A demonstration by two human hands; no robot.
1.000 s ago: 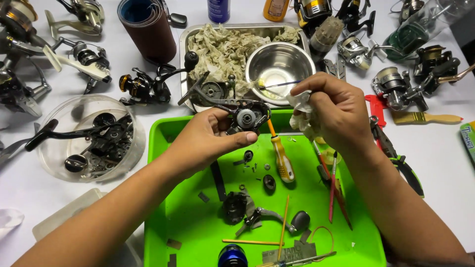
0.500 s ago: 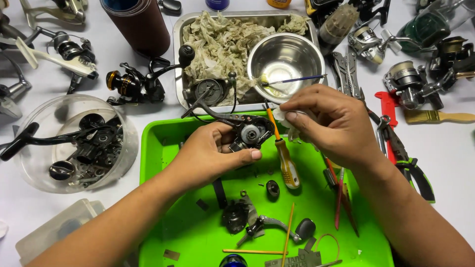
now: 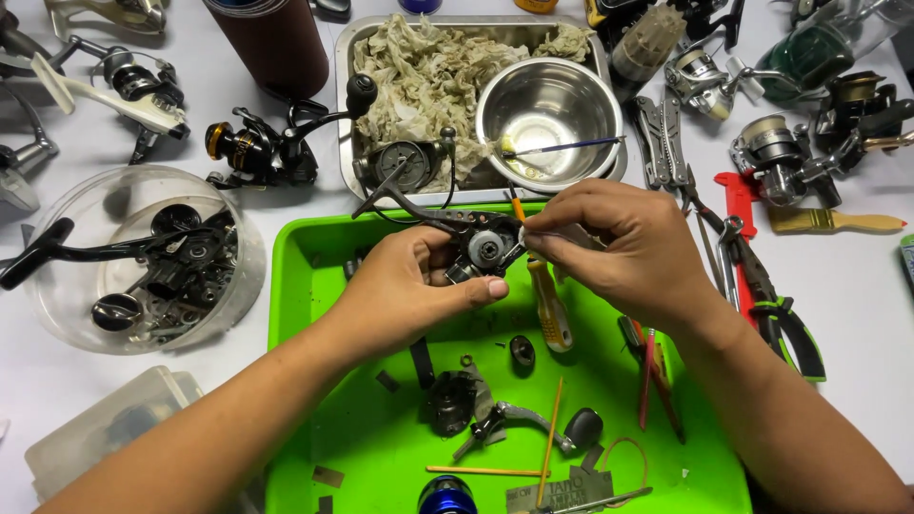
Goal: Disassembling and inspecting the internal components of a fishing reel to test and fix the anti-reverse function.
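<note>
Left hand (image 3: 409, 290): gripping the reel body (image 3: 481, 249) over the green tray (image 3: 295, 314) (upper part).
Right hand (image 3: 619, 247): at 3 o'clock, fingertips pinched against the reel.
Steel bowl (image 3: 550, 109): 12 o'clock.

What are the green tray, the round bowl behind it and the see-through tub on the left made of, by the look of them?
Green tray: probably plastic; uniform bright colour, smooth moulded rim with a soft sheen.
Round bowl: metal, likely stainless steel; silvery and mirror-like, reflecting light.
See-through tub: clear plastic by its look, though glass cannot be ruled out; dark reel parts show through the wall.
</note>
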